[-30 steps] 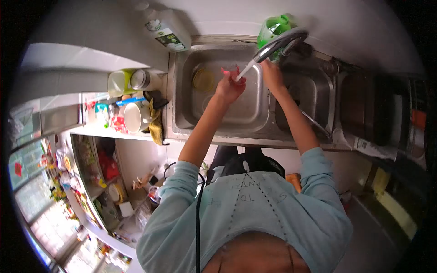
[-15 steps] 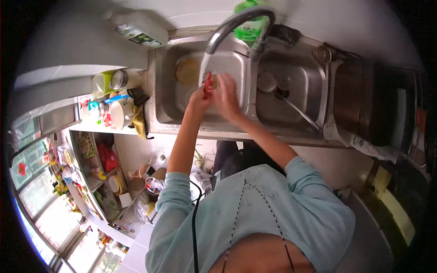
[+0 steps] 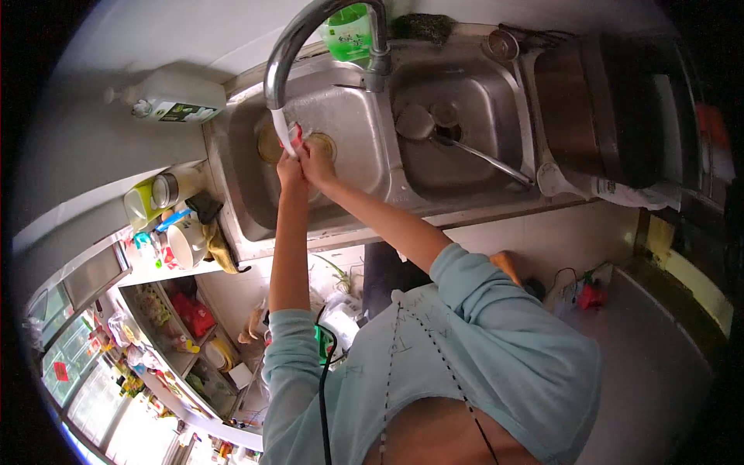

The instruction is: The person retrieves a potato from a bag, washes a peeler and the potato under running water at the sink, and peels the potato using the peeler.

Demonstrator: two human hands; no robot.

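Both hands are close together over the left basin (image 3: 360, 147), under the stream of water (image 3: 282, 130) from the curved faucet (image 3: 288, 54). My left hand (image 3: 291, 172) is closed around a small red object (image 3: 295, 133), whose kind I cannot make out. My right hand (image 3: 318, 164) is closed against the same object from the right side. The red part sticks up past the fingers, with something pale beside it. Fingers and water hide the rest. A round yellowish drain or disc (image 3: 321, 145) shows on the basin floor behind the hands.
A ladle (image 3: 418, 124) lies in the right basin, its handle toward the front edge. Behind the sink stand a green bottle (image 3: 347, 35) and a dark scrubber (image 3: 422, 28). A white jug (image 3: 174, 99) and a cup (image 3: 186, 244) are at the left.
The view has shifted, so the sink appears further left. My right hand, blurred and slightly apart before, is now against my left hand and the red object, directly under the water.
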